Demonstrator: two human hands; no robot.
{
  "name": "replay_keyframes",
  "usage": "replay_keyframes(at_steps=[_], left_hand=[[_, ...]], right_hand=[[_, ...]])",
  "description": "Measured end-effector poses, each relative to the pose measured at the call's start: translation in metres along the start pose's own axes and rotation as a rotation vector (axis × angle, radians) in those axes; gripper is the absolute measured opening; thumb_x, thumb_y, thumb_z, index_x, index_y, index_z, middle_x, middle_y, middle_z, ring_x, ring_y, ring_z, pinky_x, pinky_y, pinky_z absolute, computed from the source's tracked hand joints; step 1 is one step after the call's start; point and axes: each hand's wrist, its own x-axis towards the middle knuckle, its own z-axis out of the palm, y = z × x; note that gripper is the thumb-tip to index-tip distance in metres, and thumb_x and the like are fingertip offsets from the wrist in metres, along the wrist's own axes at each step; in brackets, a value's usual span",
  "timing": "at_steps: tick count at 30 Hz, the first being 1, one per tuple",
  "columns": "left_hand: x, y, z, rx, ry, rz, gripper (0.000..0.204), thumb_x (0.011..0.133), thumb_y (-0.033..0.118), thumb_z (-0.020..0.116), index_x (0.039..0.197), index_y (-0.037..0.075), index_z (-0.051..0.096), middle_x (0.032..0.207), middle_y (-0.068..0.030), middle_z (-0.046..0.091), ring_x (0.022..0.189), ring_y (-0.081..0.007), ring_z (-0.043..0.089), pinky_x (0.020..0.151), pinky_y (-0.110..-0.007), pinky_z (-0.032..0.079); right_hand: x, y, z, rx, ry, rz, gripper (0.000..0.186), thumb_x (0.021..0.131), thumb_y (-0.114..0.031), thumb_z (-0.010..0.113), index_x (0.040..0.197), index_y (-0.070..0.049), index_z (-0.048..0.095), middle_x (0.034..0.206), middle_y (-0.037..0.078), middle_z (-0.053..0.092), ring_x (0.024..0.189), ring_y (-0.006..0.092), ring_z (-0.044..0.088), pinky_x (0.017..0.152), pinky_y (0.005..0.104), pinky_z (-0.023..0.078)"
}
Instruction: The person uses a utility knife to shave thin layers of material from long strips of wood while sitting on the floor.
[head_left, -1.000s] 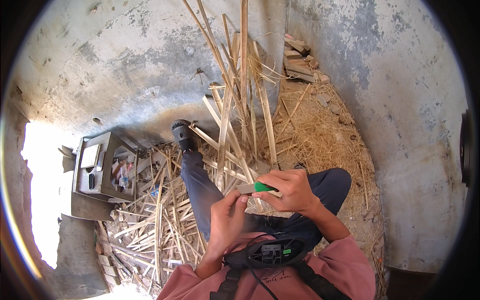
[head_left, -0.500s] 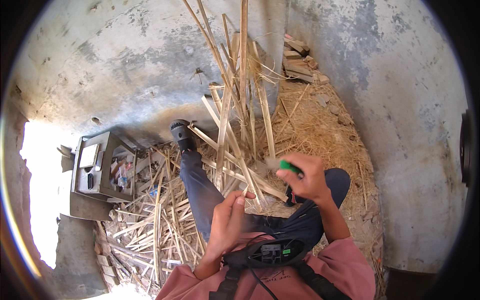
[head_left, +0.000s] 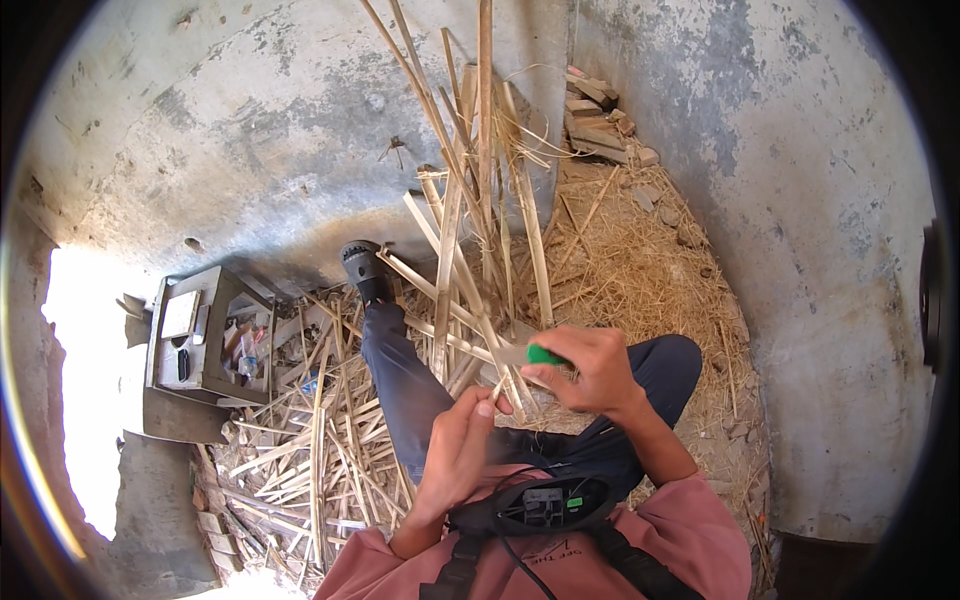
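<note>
My left hand (head_left: 458,440) is closed, its thumb and fingertips pinching a short, thin bamboo strip (head_left: 498,388) whose pale end pokes out past them. Just to the right, my right hand (head_left: 597,372) grips a knife by its green handle (head_left: 544,355). The grey blade points left, above the strip's end and apart from my left fingers; its edge is blurred. Behind both hands, long split bamboo strips (head_left: 446,270) cross one another, several leaning up against the wall.
My bent legs (head_left: 400,365) lie on either side. Loose cut strips (head_left: 340,450) cover the floor at left, beside a small wooden stand (head_left: 208,370) holding odds and ends. Straw-like shavings (head_left: 650,280) spread at right, with stacked bricks (head_left: 600,130) in the corner.
My right hand has moved left and slightly down with the knife, bringing the blade closer to the strip. My left hand has barely shifted and keeps its pinch.
</note>
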Motion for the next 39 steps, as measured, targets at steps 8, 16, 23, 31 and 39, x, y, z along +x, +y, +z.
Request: replay_keyframes(at_steps=[8,16,23,31,39], left_hand=[[0.016,-0.021,0.001,-0.276,-0.032,0.072,0.028,0.118,0.019,0.042,0.140,0.006,0.053,0.074,0.0071,0.043,0.060,-0.0024,0.035,0.053,-0.021,0.031],[0.032,-0.022,-0.004,-0.369,-0.115,0.090,0.048,0.118,0.013,0.040,0.166,0.013,0.036,0.089,0.0039,0.046,0.064,-0.0015,0.037,0.057,-0.017,0.034],[0.040,-0.022,-0.003,-0.314,-0.122,0.098,0.048,0.118,0.013,0.040,0.166,0.012,0.035,0.089,0.0031,0.047,0.064,-0.0016,0.038,0.057,-0.017,0.034],[0.052,-0.023,-0.007,-0.236,-0.199,0.092,0.048,0.118,0.014,0.041,0.166,0.016,0.031,0.095,0.0000,0.050,0.060,-0.0020,0.039,0.049,-0.019,0.035],[0.056,-0.020,0.004,-0.212,-0.125,0.096,0.056,0.116,0.013,0.045,0.166,0.017,0.018,0.092,-0.0018,0.053,0.060,-0.0042,0.043,0.051,-0.018,0.036]], right_hand=[[0.006,-0.002,-0.013,0.297,0.010,0.280,0.031,0.103,-0.031,0.070,0.111,-0.002,0.074,0.071,0.002,0.058,0.061,0.0097,0.050,0.058,0.0291,0.039],[0.014,0.039,0.002,0.518,-0.085,0.468,0.034,0.108,-0.033,0.065,0.119,-0.002,0.072,0.077,0.002,0.062,0.066,0.0084,0.050,0.062,0.0291,0.039],[0.005,0.051,0.021,0.689,-0.169,0.481,0.037,0.112,-0.036,0.058,0.120,-0.002,0.070,0.076,-0.003,0.054,0.066,0.0063,0.046,0.063,0.0265,0.039],[-0.001,0.059,0.015,0.997,-0.227,0.613,0.030,0.113,-0.030,0.059,0.126,-0.005,0.068,0.080,-0.007,0.050,0.068,0.0026,0.042,0.062,0.0226,0.035],[0.007,0.038,0.015,0.996,-0.133,0.618,0.036,0.105,-0.034,0.072,0.119,-0.001,0.073,0.076,-0.006,0.053,0.064,0.0023,0.043,0.058,0.0222,0.033]])
